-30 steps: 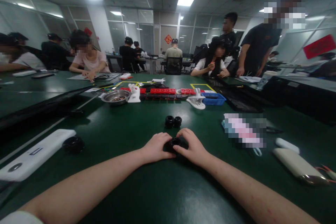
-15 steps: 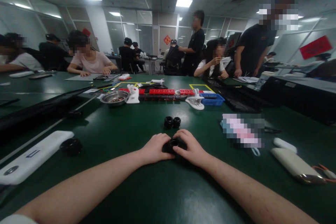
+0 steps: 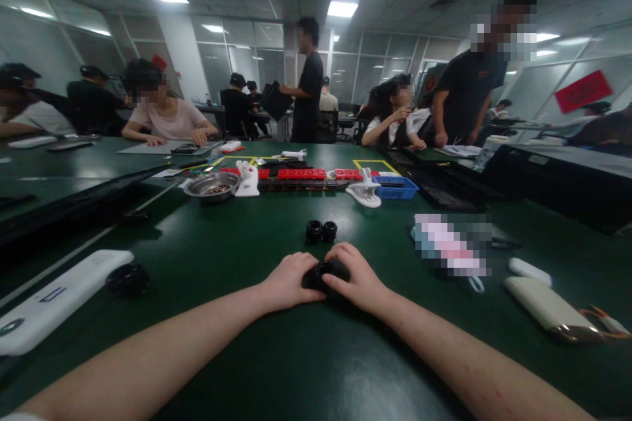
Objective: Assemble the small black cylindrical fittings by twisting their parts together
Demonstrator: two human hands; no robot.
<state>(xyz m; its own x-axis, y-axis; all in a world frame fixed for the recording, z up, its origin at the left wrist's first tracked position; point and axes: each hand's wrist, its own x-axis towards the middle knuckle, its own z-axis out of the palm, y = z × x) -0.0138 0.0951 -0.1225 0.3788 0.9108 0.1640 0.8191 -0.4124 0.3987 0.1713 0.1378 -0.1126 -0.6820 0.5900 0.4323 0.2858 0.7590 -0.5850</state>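
Note:
On the green table (image 3: 345,355), a black ring-shaped part (image 3: 323,271) sits between my two hands. My left hand (image 3: 295,281) curls round its left side, thumb low and fingers above. From the right, my right hand (image 3: 356,276) grips the same part with thumb and fingertips. Just beyond the hands stand two more black round parts, a larger one (image 3: 314,231) and a smaller one (image 3: 330,231), side by side. Another black round part (image 3: 128,279) lies at the left, beside a long white device (image 3: 64,299).
Farther back are a metal bowl (image 3: 212,187), white clamps (image 3: 365,189), red strips (image 3: 301,174) and a blue tray (image 3: 395,187). At the right lie a pouch (image 3: 451,243) and a beige power bank (image 3: 550,308). People sit and stand beyond the table.
The view has shifted slightly. Both hands remain around the black part. In the background, a standing person has moved left, holding something dark.

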